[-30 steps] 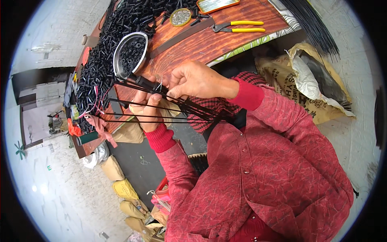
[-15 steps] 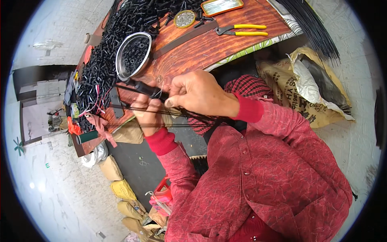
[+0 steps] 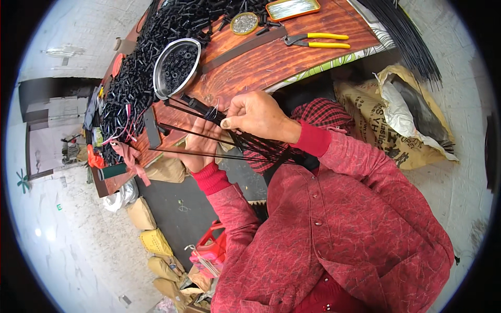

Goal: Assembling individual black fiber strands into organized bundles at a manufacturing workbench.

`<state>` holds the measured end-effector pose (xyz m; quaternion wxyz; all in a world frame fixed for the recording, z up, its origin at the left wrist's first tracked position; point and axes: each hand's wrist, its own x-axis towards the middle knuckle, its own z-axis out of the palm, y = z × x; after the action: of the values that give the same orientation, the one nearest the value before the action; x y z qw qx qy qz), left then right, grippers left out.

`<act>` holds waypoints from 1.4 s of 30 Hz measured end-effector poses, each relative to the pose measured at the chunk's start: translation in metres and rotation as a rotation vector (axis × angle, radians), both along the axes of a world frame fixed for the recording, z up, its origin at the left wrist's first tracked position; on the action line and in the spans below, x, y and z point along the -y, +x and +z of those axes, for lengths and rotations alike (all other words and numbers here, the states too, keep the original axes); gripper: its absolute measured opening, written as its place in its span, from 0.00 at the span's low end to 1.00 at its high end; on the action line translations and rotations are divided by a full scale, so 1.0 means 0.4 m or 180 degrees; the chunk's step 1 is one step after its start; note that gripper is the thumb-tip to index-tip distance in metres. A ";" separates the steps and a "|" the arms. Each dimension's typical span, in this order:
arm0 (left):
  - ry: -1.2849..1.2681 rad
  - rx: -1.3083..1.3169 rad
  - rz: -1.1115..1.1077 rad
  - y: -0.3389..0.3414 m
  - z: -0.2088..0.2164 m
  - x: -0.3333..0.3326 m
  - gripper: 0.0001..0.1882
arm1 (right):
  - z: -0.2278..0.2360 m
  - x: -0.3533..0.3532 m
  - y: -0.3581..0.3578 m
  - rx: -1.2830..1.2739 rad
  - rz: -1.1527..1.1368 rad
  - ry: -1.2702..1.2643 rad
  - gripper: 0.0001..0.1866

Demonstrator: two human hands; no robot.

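Observation:
My right hand [image 3: 262,118] is closed, thumb and fingers pinched at the near end of a dark plastic fitting [image 3: 200,108]. A thin pale wire shows beside those fingertips. Several long thin black rods [image 3: 209,154] fan out from beneath the right hand and cross in front of my left hand [image 3: 201,145]. That left hand is open, palm turned up and fingers stretched toward the fitting; the rods partly cover it. Just beyond the fitting stands a metal bowl [image 3: 157,78] of small black rings.
A heap of black plastic parts [image 3: 122,104] covers the table's left and far side. Yellow-handled pliers [image 3: 327,40], a round dish of small metal bits [image 3: 244,23] and an orange-rimmed tray [image 3: 292,8] lie on the wooden table [image 3: 245,70]. An open sack [image 3: 383,115] stands at right.
My left hand has loosened and opened out flat below the rods. The rods have spread wider apart. My right hand keeps its pinch, a little further right.

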<state>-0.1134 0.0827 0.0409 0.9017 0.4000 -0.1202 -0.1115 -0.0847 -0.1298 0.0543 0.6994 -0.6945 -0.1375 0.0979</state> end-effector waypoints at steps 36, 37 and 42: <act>0.1437 0.0684 0.1791 -0.013 0.139 0.033 0.25 | 0.085 0.014 -0.030 0.1610 -0.0324 -0.0449 0.14; 0.1383 0.0715 0.1692 -0.011 0.124 0.026 0.25 | 0.078 0.004 -0.026 0.1647 -0.0276 -0.0425 0.14; 0.0914 0.0506 0.1135 -0.038 0.058 -0.027 0.29 | 0.009 -0.020 -0.005 0.0115 0.0826 0.0406 0.14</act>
<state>-0.1284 0.0935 0.0642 0.8287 0.5465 -0.1012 0.0653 -0.0865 -0.1220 0.0579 0.7211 -0.6266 -0.2447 0.1661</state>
